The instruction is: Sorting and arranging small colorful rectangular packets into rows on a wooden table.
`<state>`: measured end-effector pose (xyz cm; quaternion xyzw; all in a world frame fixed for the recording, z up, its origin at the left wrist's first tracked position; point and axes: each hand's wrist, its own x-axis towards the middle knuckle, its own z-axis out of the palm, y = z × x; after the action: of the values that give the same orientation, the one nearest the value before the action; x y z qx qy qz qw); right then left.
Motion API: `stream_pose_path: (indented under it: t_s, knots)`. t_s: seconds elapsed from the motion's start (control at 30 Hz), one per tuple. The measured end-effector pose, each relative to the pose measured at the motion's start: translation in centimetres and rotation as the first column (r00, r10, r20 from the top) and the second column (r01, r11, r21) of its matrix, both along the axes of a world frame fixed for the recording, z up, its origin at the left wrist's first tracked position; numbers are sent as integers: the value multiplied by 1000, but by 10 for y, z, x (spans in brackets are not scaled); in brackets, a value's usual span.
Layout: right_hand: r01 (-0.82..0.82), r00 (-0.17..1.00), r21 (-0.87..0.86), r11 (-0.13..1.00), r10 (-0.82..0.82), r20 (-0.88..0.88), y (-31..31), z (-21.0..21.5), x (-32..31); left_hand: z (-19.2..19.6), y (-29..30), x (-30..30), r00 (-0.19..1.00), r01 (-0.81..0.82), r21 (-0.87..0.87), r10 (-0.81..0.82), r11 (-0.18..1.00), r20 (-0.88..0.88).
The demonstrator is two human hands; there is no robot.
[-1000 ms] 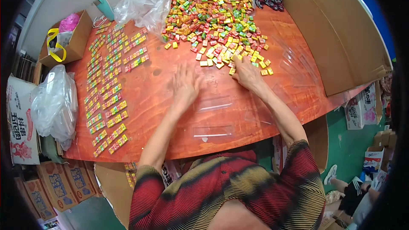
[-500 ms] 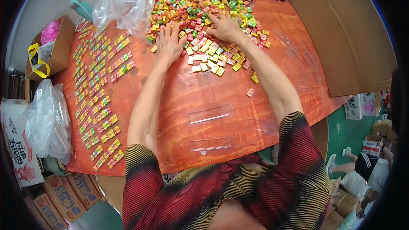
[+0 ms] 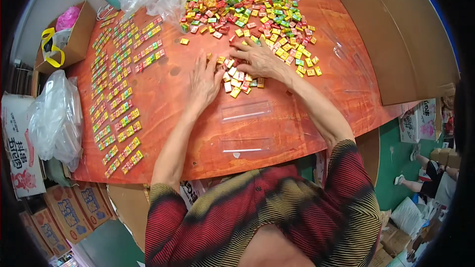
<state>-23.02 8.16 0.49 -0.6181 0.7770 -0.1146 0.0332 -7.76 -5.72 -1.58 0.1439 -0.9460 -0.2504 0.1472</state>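
Head view: loose cluster of small boxes (image 3: 235,82) on bench (image 3: 316,118), between left hand (image 3: 204,84) and right hand (image 3: 262,62). Fingers spread on both, left beside cluster, right over its far side. Long axes mixed, some toward near bench edge, others slanted.

The white carton (image 3: 23,141) at left bears dark characters, the brown boxes (image 3: 69,212) blue ones; the small packets (image 3: 235,83) show nothing readable.

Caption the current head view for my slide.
Left hand and right hand around a small cluster of colorful rectangular packets on a red-orange tabletop, larger heap beyond.
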Motion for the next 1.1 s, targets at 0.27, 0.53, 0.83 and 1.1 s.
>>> stream_pose_path:
  t_s: [0.27, 0.53, 0.83, 1.1]
  knots:
    - [137, 978, -181, 974, -104, 183, 75, 12, 105, 7, 83, 113, 997, 19, -16, -18, 1000, 78]
    - [154, 969, -217, 964, -104, 226, 92, 2, 122, 6, 98, 128, 998, 24, -58, -21, 998, 56]
    - [170, 985, -309, 936, -169, 30, -23, -15, 103, -1, -8, 45, 977, -134, -70, 120, 988, -178]
    - [292, 948, -286, 912, -316, -40, -26, -17, 97, 4, -22, 30, 995, -98, -37, 97, 994, -30]
